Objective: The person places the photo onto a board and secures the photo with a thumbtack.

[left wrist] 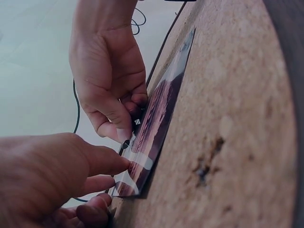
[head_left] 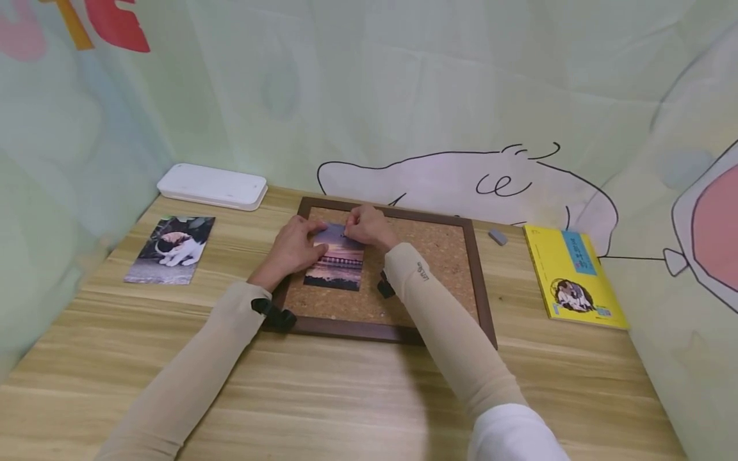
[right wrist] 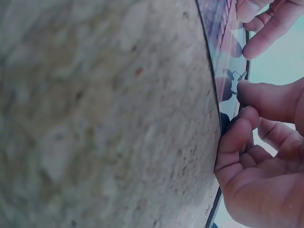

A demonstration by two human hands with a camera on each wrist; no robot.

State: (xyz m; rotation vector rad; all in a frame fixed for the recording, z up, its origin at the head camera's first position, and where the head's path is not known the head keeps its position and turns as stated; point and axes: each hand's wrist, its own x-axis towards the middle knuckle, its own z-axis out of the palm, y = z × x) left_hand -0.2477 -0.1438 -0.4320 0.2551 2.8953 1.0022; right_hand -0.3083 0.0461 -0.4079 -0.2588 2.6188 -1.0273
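A sunset photo (head_left: 337, 269) lies on the left part of a cork board (head_left: 415, 275) with a brown frame. My left hand (head_left: 295, 246) rests at the photo's left edge, its thumb and fingertips pressing the print's surface. At the upper part of the photo, my right hand (head_left: 369, 225) pinches a small dark-headed pin (left wrist: 126, 144) between thumb and forefinger. In the left wrist view the pin's thin metal shaft shows close to the photo's glossy face. Whether its point has entered the print cannot be seen.
On the wooden table to the left lies a cat photo (head_left: 173, 251), with a white flat case (head_left: 212, 186) behind it. Right of the board are a small grey block (head_left: 498, 237) and a yellow book (head_left: 567, 282). A printed cloth (head_left: 461, 96) hangs behind.
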